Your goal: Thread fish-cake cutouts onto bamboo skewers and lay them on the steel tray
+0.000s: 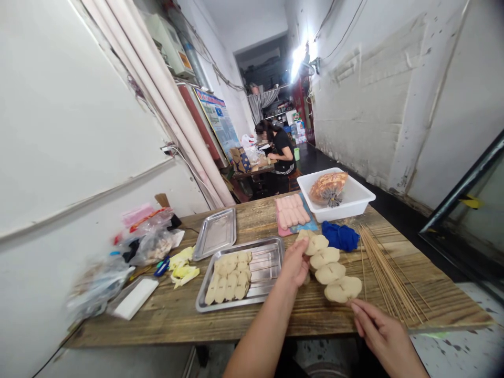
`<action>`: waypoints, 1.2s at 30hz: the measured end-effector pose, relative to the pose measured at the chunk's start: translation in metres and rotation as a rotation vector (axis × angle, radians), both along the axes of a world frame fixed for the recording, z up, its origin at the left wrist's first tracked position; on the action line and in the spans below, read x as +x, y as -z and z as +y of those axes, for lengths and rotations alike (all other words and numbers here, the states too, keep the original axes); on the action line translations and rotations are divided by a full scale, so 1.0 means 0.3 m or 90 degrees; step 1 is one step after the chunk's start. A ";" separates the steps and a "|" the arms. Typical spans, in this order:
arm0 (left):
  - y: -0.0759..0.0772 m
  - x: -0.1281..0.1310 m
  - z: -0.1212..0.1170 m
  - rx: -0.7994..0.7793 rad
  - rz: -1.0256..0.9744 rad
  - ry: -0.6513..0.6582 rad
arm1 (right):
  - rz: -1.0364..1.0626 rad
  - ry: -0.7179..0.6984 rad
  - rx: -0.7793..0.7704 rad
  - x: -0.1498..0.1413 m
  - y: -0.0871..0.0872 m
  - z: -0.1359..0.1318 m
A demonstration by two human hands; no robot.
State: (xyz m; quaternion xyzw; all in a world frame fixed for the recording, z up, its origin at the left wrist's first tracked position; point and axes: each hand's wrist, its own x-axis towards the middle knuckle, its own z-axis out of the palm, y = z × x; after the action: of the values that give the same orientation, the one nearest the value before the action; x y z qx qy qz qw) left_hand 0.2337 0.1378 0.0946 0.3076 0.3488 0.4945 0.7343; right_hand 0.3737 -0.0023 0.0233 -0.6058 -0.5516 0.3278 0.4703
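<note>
A skewer of several beige oval slices is held over the wooden table, slanting toward me. My left hand is closed on its far end, with fingers on the farthest slices. At the near end, my right hand pinches beside the closest slice; the stick is mostly hidden there. A metal tray, left of my left hand, holds similar skewered slices in rows. Loose bamboo sticks lie spread on the table to the right, beyond my right hand. A crumpled blue cloth lies just past the held skewer.
A second metal tray lies behind the first. Pink sausages and a white plastic bin holding a bagged bundle stand at the table's far side. Plastic bags crowd the left. A person sits at another table farther back.
</note>
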 end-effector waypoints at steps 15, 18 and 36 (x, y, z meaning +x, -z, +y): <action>0.003 0.000 0.006 -0.010 0.009 -0.003 | -0.006 -0.015 -0.023 0.001 0.009 -0.006; 0.009 0.002 0.006 -0.016 0.014 -0.013 | -0.007 -0.009 -0.018 0.000 0.006 -0.006; -0.023 -0.024 -0.013 -0.019 0.028 0.057 | 0.000 0.023 -0.004 0.000 -0.023 0.016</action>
State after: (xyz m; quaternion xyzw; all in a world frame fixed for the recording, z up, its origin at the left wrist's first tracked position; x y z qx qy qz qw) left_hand 0.2265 0.1339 0.1015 0.3224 0.3580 0.4492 0.7524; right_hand 0.3737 0.0024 0.0304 -0.6173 -0.5396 0.3206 0.4743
